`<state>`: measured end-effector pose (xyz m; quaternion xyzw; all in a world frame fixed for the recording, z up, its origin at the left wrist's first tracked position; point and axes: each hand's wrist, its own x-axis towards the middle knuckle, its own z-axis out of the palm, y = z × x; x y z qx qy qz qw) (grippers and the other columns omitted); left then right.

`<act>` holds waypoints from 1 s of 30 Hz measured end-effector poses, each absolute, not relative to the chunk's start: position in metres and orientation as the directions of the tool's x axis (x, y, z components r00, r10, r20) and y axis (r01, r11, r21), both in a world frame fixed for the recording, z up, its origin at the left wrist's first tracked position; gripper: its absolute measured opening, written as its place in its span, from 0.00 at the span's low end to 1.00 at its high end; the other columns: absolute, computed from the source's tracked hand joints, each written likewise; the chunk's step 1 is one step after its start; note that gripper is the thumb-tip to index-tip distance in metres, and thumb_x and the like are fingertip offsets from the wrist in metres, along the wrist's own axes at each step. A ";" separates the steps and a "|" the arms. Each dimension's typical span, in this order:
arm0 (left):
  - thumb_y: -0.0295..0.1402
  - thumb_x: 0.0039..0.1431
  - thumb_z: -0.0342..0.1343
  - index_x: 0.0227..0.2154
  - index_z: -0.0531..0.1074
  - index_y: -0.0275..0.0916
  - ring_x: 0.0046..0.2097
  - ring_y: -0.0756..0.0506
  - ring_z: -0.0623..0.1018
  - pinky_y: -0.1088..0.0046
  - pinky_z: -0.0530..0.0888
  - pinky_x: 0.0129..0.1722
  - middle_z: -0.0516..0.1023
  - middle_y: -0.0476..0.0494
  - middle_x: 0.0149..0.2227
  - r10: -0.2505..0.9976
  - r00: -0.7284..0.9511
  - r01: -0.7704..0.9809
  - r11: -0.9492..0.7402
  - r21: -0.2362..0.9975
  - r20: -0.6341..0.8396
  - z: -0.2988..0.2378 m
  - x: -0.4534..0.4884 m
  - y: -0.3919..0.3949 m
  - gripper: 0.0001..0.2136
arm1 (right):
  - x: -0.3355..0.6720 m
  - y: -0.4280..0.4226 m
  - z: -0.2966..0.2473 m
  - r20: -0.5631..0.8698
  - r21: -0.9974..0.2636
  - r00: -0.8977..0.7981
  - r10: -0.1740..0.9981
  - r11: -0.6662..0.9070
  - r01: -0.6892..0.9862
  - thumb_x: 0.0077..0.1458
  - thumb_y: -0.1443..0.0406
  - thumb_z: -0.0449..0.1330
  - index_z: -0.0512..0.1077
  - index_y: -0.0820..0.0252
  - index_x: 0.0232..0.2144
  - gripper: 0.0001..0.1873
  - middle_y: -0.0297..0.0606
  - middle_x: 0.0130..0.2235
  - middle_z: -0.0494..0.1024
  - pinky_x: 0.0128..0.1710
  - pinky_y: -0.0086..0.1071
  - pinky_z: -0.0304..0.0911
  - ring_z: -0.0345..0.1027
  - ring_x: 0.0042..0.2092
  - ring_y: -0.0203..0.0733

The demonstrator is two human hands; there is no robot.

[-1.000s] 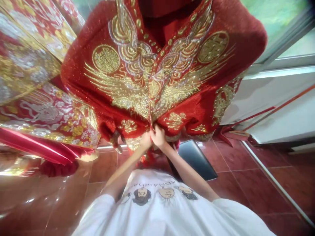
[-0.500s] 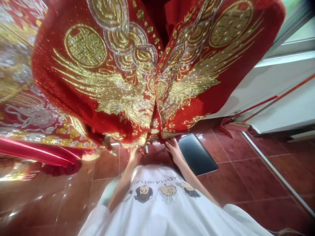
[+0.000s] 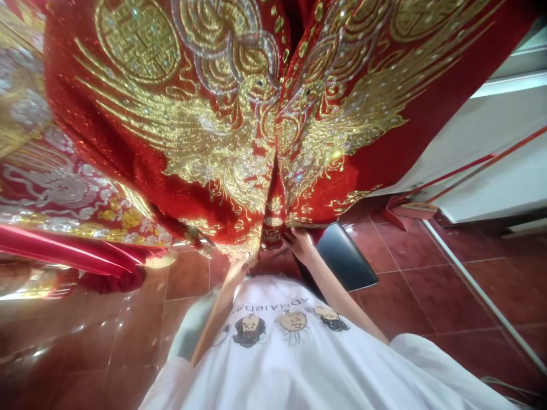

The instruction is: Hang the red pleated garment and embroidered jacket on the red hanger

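A red jacket [image 3: 141, 165] with gold and silver embroidery of two birds fills the upper part of the head view. Its two front panels meet at the middle and part in a narrow slit toward the bottom. My left hand [image 3: 237, 269] pinches the lower hem of the left panel, thumb on top and the other fingers hidden under the cloth. At the right panel's hem, my right hand [image 3: 301, 246] is closed on the edge, its fingertips partly tucked beneath the fabric.
Another embroidered red garment [image 3: 64, 188] hangs at the left, above a shiny pink-red cloth [image 3: 85, 253]. A black flat-topped object [image 3: 348, 259] stands on the tiled floor [image 3: 410, 302] beyond my right arm. A red long-handled dustpan [image 3: 416, 210] leans by the white wall.
The jacket looks larger and nearer, its embroidery shifted upward in view. My left hand's thumb now lies on the hem, and a small white piece beside it is out of sight.
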<state>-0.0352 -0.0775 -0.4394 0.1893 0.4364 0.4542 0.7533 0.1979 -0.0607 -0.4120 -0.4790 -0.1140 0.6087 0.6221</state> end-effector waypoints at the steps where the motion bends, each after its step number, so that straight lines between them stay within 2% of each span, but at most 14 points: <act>1: 0.37 0.37 0.72 0.38 0.75 0.38 0.36 0.44 0.80 0.71 0.75 0.35 0.80 0.44 0.36 0.841 0.212 -0.504 0.530 0.682 -0.497 -0.438 -0.034 -0.078 0.22 | 0.196 -0.058 -0.411 -0.448 -0.716 0.236 0.862 -0.188 -0.672 0.39 0.59 0.68 0.66 0.54 0.33 0.18 0.30 0.35 0.76 0.39 0.32 0.67 0.70 0.39 0.36; 4: 0.35 0.40 0.71 0.36 0.74 0.37 0.33 0.45 0.79 0.72 0.73 0.31 0.80 0.44 0.33 0.828 0.211 -0.468 0.552 0.690 -0.520 -0.430 -0.030 -0.079 0.19 | 0.189 -0.053 -0.407 -0.474 -0.670 0.269 0.838 -0.145 -0.728 0.41 0.58 0.66 0.67 0.54 0.32 0.16 0.30 0.35 0.77 0.37 0.30 0.67 0.70 0.39 0.36; 9: 0.32 0.40 0.68 0.36 0.70 0.36 0.31 0.48 0.78 0.74 0.73 0.32 0.78 0.46 0.31 0.849 0.166 -0.453 0.518 0.726 -0.502 -0.409 -0.017 -0.075 0.18 | 0.177 -0.070 -0.395 -0.441 -0.642 0.313 0.841 -0.052 -0.765 0.37 0.66 0.68 0.68 0.54 0.34 0.19 0.27 0.35 0.77 0.38 0.29 0.67 0.71 0.37 0.34; 14: 0.32 0.41 0.65 0.32 0.68 0.35 0.24 0.50 0.74 0.75 0.68 0.24 0.75 0.47 0.25 0.848 0.200 -0.407 0.527 0.746 -0.490 -0.389 -0.006 -0.073 0.15 | 0.170 -0.086 -0.379 -0.405 -0.634 0.328 0.853 -0.004 -0.774 0.36 0.70 0.69 0.68 0.57 0.34 0.19 0.29 0.35 0.78 0.38 0.28 0.68 0.72 0.36 0.34; 18: 0.35 0.41 0.67 0.29 0.69 0.35 0.24 0.52 0.71 0.77 0.64 0.22 0.73 0.49 0.24 0.850 0.271 -0.388 0.526 0.757 -0.452 -0.373 0.005 -0.076 0.15 | 0.168 -0.091 -0.363 -0.397 -0.632 0.299 0.868 -0.021 -0.775 0.39 0.68 0.70 0.69 0.56 0.36 0.20 0.30 0.37 0.78 0.36 0.29 0.70 0.73 0.37 0.36; 23: 0.42 0.37 0.71 0.26 0.69 0.35 0.23 0.53 0.68 0.77 0.63 0.23 0.69 0.52 0.21 0.851 0.335 -0.373 0.514 0.773 -0.404 -0.369 0.018 -0.078 0.20 | 0.166 -0.096 -0.352 -0.365 -0.651 0.251 0.897 -0.053 -0.757 0.39 0.65 0.72 0.70 0.56 0.36 0.20 0.32 0.38 0.78 0.37 0.30 0.70 0.73 0.38 0.37; 26: 0.47 0.37 0.71 0.23 0.68 0.36 0.22 0.53 0.66 0.76 0.63 0.24 0.67 0.53 0.19 0.869 0.325 -0.367 0.480 0.797 -0.373 -0.374 0.021 -0.079 0.22 | 0.164 -0.097 -0.355 -0.376 -0.647 0.212 0.902 -0.091 -0.757 0.38 0.63 0.72 0.70 0.58 0.34 0.20 0.32 0.35 0.78 0.34 0.28 0.69 0.72 0.34 0.35; 30: 0.52 0.41 0.68 0.20 0.64 0.38 0.21 0.54 0.63 0.75 0.62 0.26 0.61 0.54 0.16 0.884 0.302 -0.352 0.452 0.820 -0.357 -0.379 0.023 -0.082 0.24 | 0.160 -0.097 -0.357 -0.402 -0.631 0.165 0.901 -0.142 -0.762 0.37 0.62 0.73 0.69 0.60 0.29 0.19 0.32 0.29 0.77 0.30 0.26 0.67 0.71 0.30 0.34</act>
